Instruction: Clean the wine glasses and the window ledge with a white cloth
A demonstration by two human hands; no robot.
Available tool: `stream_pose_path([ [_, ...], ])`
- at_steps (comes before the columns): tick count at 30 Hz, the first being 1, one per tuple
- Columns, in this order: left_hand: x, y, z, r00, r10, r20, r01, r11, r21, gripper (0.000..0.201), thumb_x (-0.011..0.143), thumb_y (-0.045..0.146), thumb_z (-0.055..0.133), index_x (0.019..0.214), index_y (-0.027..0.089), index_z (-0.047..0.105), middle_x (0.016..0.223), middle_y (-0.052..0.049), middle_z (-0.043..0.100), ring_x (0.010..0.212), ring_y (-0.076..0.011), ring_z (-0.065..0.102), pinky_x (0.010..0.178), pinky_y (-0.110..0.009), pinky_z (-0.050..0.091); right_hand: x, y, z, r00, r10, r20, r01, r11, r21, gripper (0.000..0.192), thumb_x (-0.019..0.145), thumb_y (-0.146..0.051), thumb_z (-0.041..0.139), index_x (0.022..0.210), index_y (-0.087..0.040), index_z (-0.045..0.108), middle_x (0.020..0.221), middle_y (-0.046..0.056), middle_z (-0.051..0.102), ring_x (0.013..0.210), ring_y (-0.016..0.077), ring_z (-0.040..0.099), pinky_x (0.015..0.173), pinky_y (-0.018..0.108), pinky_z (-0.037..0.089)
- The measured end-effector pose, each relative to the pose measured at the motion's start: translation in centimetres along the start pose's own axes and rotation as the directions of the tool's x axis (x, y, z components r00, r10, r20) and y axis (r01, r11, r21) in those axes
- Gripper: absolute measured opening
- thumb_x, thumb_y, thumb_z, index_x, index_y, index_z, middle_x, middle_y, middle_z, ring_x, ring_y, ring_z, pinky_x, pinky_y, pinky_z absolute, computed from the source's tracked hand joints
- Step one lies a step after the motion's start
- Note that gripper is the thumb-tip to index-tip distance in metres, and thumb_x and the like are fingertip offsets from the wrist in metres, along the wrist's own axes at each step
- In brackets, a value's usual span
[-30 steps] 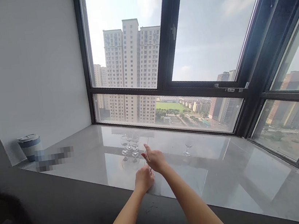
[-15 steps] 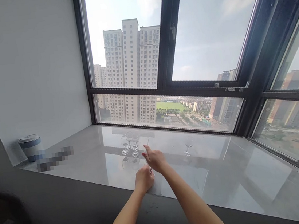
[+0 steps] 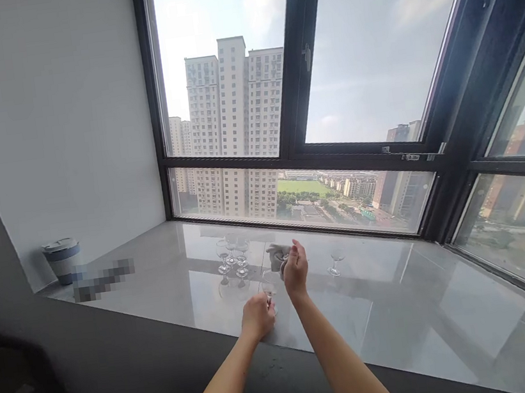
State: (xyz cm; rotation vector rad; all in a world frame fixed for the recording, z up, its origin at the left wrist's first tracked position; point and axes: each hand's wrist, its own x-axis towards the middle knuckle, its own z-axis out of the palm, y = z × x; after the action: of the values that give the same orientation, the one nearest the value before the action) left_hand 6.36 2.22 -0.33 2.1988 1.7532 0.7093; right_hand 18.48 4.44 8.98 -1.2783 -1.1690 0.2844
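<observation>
My left hand (image 3: 258, 316) is closed around the stem of a clear stemmed glass (image 3: 268, 281) near the front edge of the sill. The glass stands roughly upright, its bowl above my fingers; the grip partly covers its stem. Just right of it and farther back, my right hand (image 3: 296, 270) holds a crumpled grey cloth (image 3: 277, 256) in its fingers, apart from the glass. To the left behind my hands stands a group of several clear stemmed glasses (image 3: 241, 264). Another stemmed glass (image 3: 334, 264) stands alone to the right of my right hand.
The glossy grey windowsill (image 3: 159, 294) stretches across below a dark-framed window (image 3: 295, 153). At its left end stands a lidded cup (image 3: 63, 261) with a blue-grey band, beside a blurred-out patch. A grey wall (image 3: 63, 119) bounds the left side; the sill's front edge drops away towards me.
My right hand has moved right and up, away from the glass, and the grey cloth in it now shows. My left hand stays low on the glass. The view has shifted slightly.
</observation>
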Motion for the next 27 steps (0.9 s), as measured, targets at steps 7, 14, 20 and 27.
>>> stream_pose_path([
  [7,0.5,-0.2,-0.9,0.998,-0.051,0.031,0.056,0.986,-0.156,0.019,0.088,0.028,0.052,0.095,0.018,0.067,0.09,-0.008,0.071,0.087,-0.0171,0.064,0.076,-0.024,0.039,-2.8,4.9,1.7,0.972,0.119,0.205,-0.084,0.982,-0.172,0.072,0.095,-0.056,0.003,0.14,-0.01,0.036,0.139,0.02,0.049,0.129,0.0225,0.047,0.097,0.037,0.042],
  [14,0.4,-0.1,-1.6,0.998,-0.041,0.037,0.048,0.979,-0.199,0.026,0.085,0.023,0.051,0.106,0.02,0.067,0.098,-0.011,0.072,0.093,-0.02,0.064,0.075,-0.026,0.04,-5.5,4.1,4.8,0.96,0.118,0.253,-0.091,0.989,-0.116,0.066,0.097,-0.047,0.002,0.145,-0.01,0.03,0.129,0.02,0.056,0.126,0.0224,0.049,0.097,0.039,0.043],
  [20,0.2,-0.3,-0.8,0.999,0.027,0.024,-0.021,0.979,-0.204,0.023,0.084,0.021,0.052,0.101,0.02,0.067,0.081,-0.005,0.071,0.078,-0.0167,0.063,0.072,-0.025,0.038,-2.3,1.1,3.3,0.941,0.007,0.338,-0.048,0.992,0.113,0.061,0.095,-0.053,0.018,0.13,-0.013,0.048,0.125,0.015,0.059,0.113,0.0211,0.056,0.097,0.036,0.042],
  [27,0.3,-0.6,-0.3,0.999,0.037,0.014,-0.033,0.977,-0.21,0.017,0.084,0.023,0.054,0.094,0.018,0.067,0.076,-0.004,0.067,0.073,-0.0162,0.06,0.07,-0.025,0.037,-1.0,0.7,2.6,0.79,0.019,0.613,-0.082,0.994,0.074,0.061,0.096,-0.054,0.019,0.118,-0.014,0.06,0.107,0.01,0.067,0.095,0.0208,0.062,0.08,0.032,0.049],
])
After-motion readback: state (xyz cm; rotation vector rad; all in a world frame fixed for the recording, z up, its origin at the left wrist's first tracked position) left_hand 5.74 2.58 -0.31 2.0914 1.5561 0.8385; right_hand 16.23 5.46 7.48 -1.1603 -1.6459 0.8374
